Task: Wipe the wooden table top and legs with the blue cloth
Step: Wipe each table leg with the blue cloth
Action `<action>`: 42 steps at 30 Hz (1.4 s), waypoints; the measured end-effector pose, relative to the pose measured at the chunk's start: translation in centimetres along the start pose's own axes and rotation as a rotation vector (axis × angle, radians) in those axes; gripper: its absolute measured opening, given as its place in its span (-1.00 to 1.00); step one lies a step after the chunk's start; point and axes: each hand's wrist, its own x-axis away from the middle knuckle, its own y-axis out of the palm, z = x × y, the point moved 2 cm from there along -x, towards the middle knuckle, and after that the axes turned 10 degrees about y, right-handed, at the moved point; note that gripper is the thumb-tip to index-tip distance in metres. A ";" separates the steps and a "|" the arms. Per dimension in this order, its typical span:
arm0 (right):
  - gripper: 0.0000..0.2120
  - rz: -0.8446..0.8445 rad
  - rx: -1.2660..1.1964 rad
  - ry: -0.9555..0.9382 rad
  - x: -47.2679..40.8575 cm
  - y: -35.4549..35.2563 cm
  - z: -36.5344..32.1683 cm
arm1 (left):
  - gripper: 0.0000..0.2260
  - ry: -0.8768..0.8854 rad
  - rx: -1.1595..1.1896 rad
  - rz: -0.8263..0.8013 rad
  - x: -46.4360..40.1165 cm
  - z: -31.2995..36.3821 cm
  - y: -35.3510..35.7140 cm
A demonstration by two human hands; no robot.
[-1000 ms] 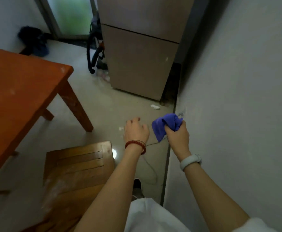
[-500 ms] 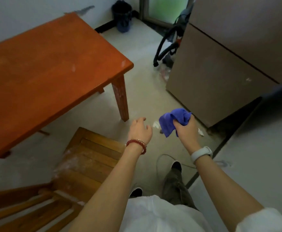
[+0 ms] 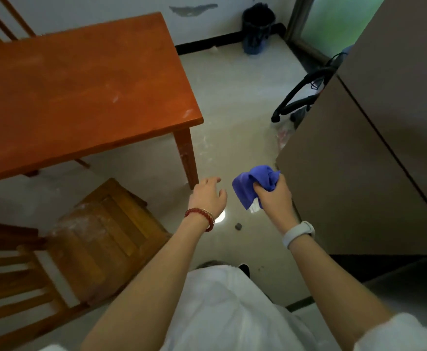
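The reddish wooden table [image 3: 75, 92] fills the upper left, its top dusty with pale smears. Its near right leg [image 3: 186, 158] stands on the floor just left of my hands. My right hand [image 3: 274, 198] grips the bunched blue cloth [image 3: 253, 184] in the air, to the right of that leg and clear of the table. My left hand [image 3: 208, 196] hovers beside it with relaxed, spread fingers, holding nothing, a red bead bracelet on its wrist.
A wooden chair [image 3: 88, 249] stands at the lower left, its seat below the table's near edge. A tall beige cabinet [image 3: 359, 178] blocks the right side. A black bin [image 3: 256, 29] stands by the far wall. Black hoses [image 3: 298, 97] lie beside the cabinet.
My view has swung left from the wall towards the table, which now fills more of the frame. Both hands keep their pose, the cloth still in my right hand.
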 end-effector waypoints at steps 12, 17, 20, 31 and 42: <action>-0.83 -0.294 0.238 0.007 -9.6 4.2 1.7 | -0.66 -0.289 0.132 0.070 -4.3 -5.2 4.1; -0.84 -0.361 0.267 -0.052 -15.0 8.1 0.4 | -0.65 -0.331 0.178 0.123 -9.3 -8.4 4.1; -0.82 -0.405 0.278 -0.078 -17.8 10.5 -0.2 | -0.65 -0.370 0.181 0.189 -12.1 -10.6 4.0; -0.68 -0.552 0.287 -0.365 -29.4 16.1 3.4 | -0.63 -0.448 0.201 0.470 -22.3 -17.1 8.2; -0.59 -0.491 0.229 -1.359 -36.9 25.6 9.0 | -0.52 -0.085 0.274 0.947 -30.6 -28.8 10.5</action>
